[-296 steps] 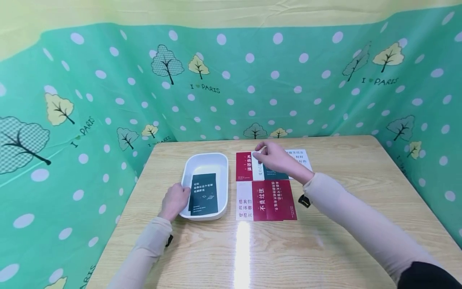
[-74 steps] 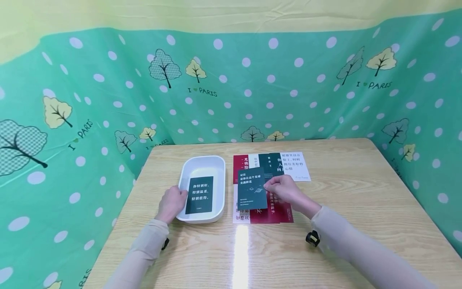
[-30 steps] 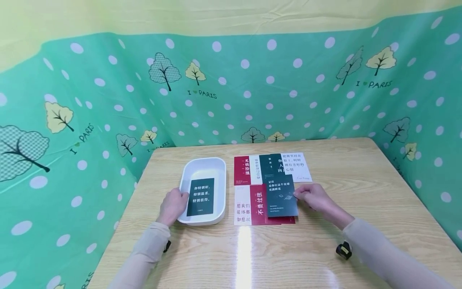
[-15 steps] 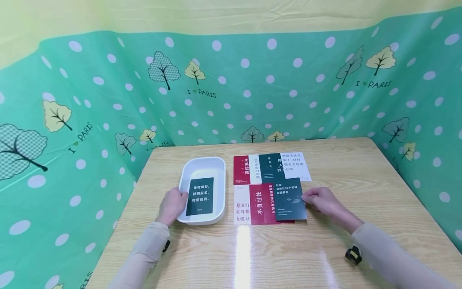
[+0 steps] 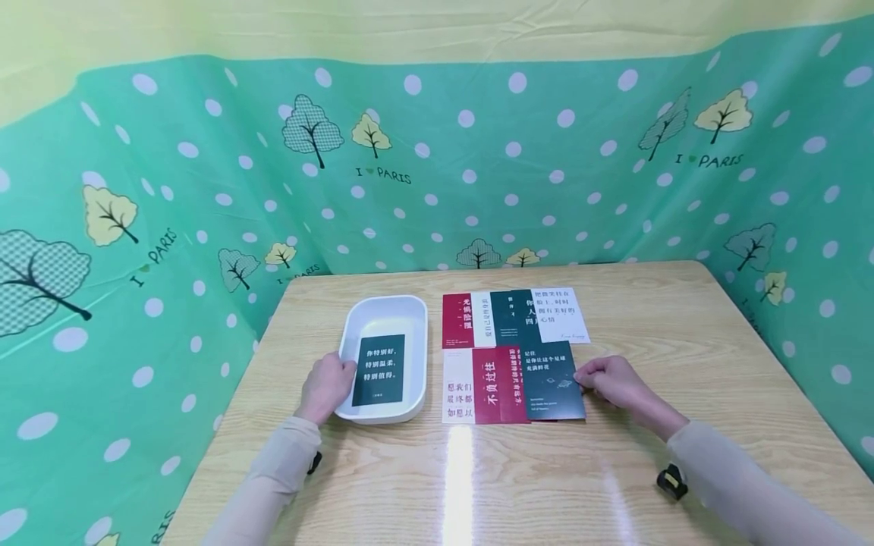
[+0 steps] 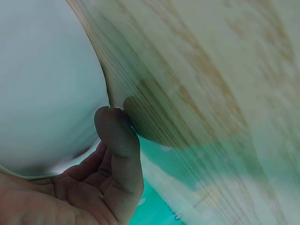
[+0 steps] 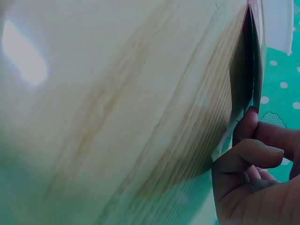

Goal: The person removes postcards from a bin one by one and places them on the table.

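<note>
My left hand (image 5: 329, 388) grips the left rim of a white plastic tub (image 5: 418, 356); in the left wrist view its thumb and fingers close on the tub wall (image 6: 51, 84). A dark green card (image 5: 382, 371) with white lettering lies in the tub. My right hand (image 5: 617, 383) pinches the right edge of another dark green card (image 5: 549, 387), printed with small planets. That card overlaps a red card (image 5: 515, 379) at the right end of the lower row. In the right wrist view, finger and thumb hold the card's edge (image 7: 253, 61), seen almost side-on.
Behind, a row holds a red card (image 5: 456, 322), a narrow white strip of card (image 5: 481, 318), dark green cards (image 5: 508, 322) and a white card (image 5: 563, 315). Lower left lie a white card (image 5: 457, 387) and a red one (image 5: 488, 402). A dotted green curtain (image 5: 382, 212) encloses the wooden table (image 5: 382, 485).
The planet card has gone from the tub to the lower row's right end, sliding rightward lately in my right hand. A different green card now shows in the tub; my left hand stays put.
</note>
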Available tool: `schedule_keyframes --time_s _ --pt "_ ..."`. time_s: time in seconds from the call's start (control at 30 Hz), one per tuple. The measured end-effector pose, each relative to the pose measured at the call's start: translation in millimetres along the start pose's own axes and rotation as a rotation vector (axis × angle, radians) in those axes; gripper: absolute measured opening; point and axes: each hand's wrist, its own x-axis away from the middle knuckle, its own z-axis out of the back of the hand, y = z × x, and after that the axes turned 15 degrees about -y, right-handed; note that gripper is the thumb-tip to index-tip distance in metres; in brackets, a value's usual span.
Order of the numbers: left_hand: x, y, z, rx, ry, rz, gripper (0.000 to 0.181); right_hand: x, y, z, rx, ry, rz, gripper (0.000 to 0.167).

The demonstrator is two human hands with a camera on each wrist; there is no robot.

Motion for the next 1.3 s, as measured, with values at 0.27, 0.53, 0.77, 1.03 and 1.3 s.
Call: schedule_keyframes --time_s 0.27,0.53,0.77,1.03,1.3 --pt "1.4 0.9 -0.1 -0.001 0.001 -0.006 0.034 -1.8 1 -1 0.078 0.028 -0.020 0.017" --pt "1.7 1.1 0.4 -0.003 0.000 -0.014 0.035 -3.9 -2 1 0.181 0.026 -0.011 0.014" --pt "1.7 1.3 0.1 -0.003 0.001 -0.006 0.035 -6.2 -8 5 0.223 -0.017 -0.046 0.015" --pt "0.7 -0.2 -1.5 0.006 -0.005 0.013 0.036 -8.2 -10 8 0.232 -0.052 -0.062 0.014" --pt "-0.1 0.2 -0.1 0.012 -0.006 0.004 0.035 -8.6 -12 9 0.222 -0.055 -0.059 0.015"
